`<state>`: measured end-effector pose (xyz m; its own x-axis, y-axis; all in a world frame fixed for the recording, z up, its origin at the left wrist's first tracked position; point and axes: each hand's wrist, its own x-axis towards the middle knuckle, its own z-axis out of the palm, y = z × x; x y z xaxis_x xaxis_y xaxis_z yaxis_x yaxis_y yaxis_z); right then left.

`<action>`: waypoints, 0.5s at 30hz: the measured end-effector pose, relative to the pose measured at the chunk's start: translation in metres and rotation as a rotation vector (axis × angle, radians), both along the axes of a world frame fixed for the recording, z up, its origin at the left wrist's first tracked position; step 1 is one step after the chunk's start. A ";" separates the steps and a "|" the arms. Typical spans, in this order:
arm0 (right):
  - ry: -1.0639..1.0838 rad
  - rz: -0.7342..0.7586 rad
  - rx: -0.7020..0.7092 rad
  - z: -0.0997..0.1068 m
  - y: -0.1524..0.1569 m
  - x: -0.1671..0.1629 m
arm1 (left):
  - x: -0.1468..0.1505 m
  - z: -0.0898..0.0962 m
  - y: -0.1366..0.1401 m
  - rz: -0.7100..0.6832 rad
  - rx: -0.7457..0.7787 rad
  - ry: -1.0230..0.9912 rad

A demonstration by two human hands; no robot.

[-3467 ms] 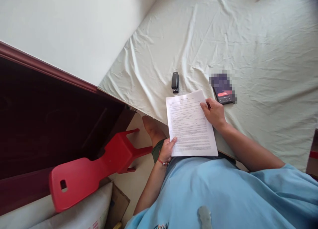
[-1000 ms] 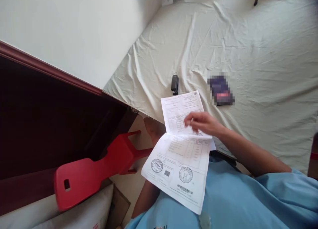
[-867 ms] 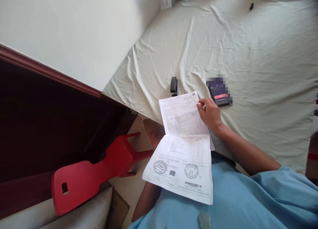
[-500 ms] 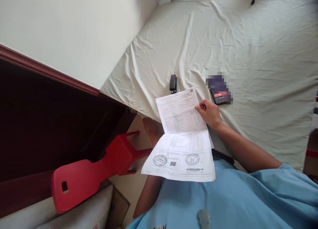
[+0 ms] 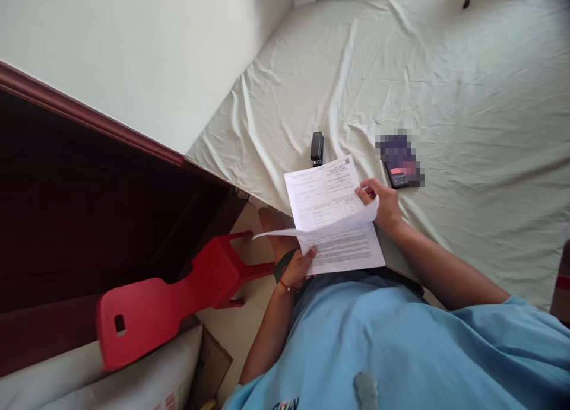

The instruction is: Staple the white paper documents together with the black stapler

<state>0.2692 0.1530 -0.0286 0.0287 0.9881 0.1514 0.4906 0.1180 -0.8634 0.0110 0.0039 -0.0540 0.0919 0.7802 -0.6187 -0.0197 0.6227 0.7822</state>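
Observation:
Several printed paper sheets [image 5: 342,256] lie over the table's near edge, above my lap. The top sheet [image 5: 332,225] is lifted and folded, its lower half raised toward the far side. My left hand [image 5: 299,269] grips the lower left corner of the sheets, thumb on top and fingers hidden beneath. At the right edge, my right hand [image 5: 383,205] has its fingers curled and closed on the paper. A small black stapler [image 5: 316,148] sits just beyond the upper edge of the sheets. The phone [image 5: 399,175], its screen partly blurred out, lies beyond my right hand.
A pale cloth [image 5: 481,131] with creases covers the table. On the left stands a red plastic chair [image 5: 142,315] beside dark wooden furniture [image 5: 89,220]. White sacks [image 5: 146,368] rest on the floor behind the chair. One small black object [image 5: 466,2] lies far back.
The top sheet's lower half, which hung flat toward me, is now flipped up, uncovering text below. My left hand has come into view at the lower left corner. My right hand stays near the right edge.

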 end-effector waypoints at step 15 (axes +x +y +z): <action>0.681 0.633 -0.186 0.029 -0.003 0.009 | -0.001 0.001 0.001 0.054 -0.031 -0.003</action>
